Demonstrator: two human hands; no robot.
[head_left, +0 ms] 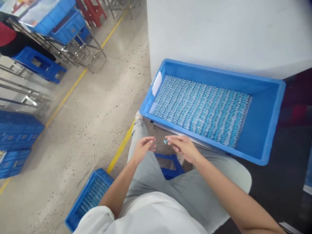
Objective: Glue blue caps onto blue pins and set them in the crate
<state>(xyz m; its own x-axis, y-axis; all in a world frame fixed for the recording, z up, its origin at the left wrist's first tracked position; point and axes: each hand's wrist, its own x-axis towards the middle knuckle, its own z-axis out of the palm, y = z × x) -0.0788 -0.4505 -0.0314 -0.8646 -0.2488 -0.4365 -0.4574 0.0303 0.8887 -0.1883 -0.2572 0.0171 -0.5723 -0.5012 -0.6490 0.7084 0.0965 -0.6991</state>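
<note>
My right hand (183,148) pinches a small light-blue part (165,141) between thumb and fingertips, just in front of the near rim of a large blue tray (270,130). Rows of several similar light-blue parts (200,110) fill the tray's floor. My left hand (143,149) hovers a few centimetres left of the part, fingers loosely curled and apart, holding nothing. Both hands are above my knees, over a blue stool (170,165).
A second blue crate (89,198) with parts sits on the floor at my left. A white wall (219,29) rises behind the tray. Blue bins on metal racks (60,26), stacked blue crates (14,143) and a yellow floor line (73,87) lie to the left.
</note>
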